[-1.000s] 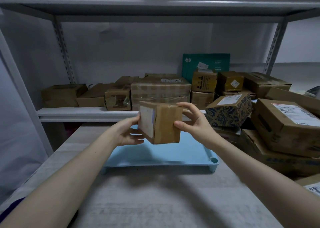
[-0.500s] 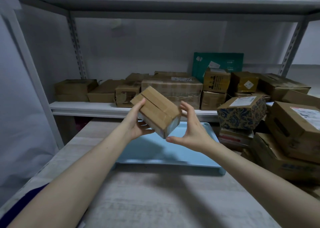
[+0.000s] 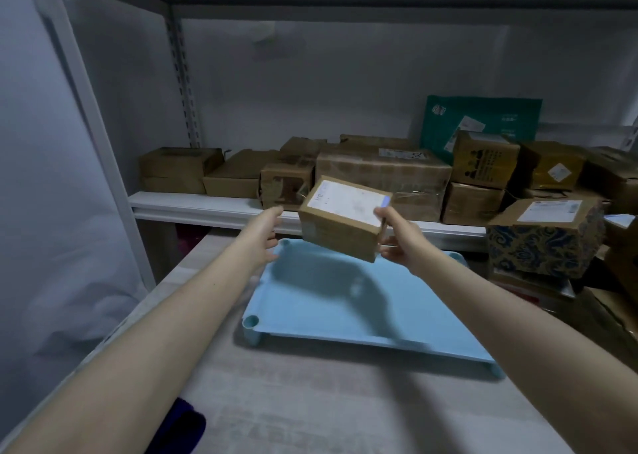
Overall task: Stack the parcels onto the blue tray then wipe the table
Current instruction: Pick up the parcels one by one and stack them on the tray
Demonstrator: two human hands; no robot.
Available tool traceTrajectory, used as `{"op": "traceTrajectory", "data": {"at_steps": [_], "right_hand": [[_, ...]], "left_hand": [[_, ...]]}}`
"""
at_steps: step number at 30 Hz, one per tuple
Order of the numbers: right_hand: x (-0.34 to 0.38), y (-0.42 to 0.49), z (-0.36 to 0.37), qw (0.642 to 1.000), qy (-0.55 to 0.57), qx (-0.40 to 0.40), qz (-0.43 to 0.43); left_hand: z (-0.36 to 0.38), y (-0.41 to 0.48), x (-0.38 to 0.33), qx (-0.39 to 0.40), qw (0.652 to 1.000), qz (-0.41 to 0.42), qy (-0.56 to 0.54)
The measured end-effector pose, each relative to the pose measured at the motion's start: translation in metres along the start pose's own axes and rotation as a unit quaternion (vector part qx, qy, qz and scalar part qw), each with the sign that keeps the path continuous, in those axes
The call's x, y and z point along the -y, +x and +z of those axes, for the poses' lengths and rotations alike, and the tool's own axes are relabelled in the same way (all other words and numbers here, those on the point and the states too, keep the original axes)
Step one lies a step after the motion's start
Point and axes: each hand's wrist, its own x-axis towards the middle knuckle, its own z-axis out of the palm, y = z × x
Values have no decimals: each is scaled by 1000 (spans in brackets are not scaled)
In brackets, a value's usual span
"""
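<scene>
Hovering tilted over the far end of the blue tray (image 3: 345, 319), the parcel (image 3: 340, 225) faced label-up. R hand (image 3: 400, 239) pinched its right end, thumb on top, fingers under. L hand (image 3: 264, 234) was spread beside the left end; blur hid whether it touched. Tray sat on the table (image 3: 310, 405), w/ more boxes (image 3: 383, 174) crowding the shelf (image 3: 193, 205) behind.

Grey metal shelving (image 3: 181, 84), white wall (image 3: 328, 84) behind, dim light

Left grip (image 3: 265, 231) slack, right grip (image 3: 397, 243) tight.
</scene>
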Motion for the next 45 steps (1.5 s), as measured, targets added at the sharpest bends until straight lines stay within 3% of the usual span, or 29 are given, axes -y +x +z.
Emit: {"op": "traceTrajectory", "data": {"at_steps": [6, 17, 26, 30, 33, 39, 43, 45], "right_hand": [[-14, 27, 26, 994, -41, 41, 91], [-33, 56, 52, 992, -39, 50, 113], [-39, 54, 45, 995, -97, 4, 39], [-34, 47, 22, 989, -126, -45, -55], [-28, 34, -5, 982, -135, -82, -105], [-16, -2, -72, 933, -253, -170, -193], [-5, -38, -115, 860, -379, -239, -245], [-1, -59, -138, 802, -453, -283, -267]], "left_hand": [[-5, 21, 13, -40, 998, 13, 40], [7, 46, 27, -42, 990, 47, 129], [12, 54, 35, -73, 971, 69, 215], [24, 44, 31, -151, 924, 142, 321], [49, 28, 27, -135, 909, 205, 337], [116, -13, 30, -17, 917, 255, 307], [157, -38, 38, 42, 920, 257, 293], [179, -51, 43, 69, 921, 253, 288]]}}
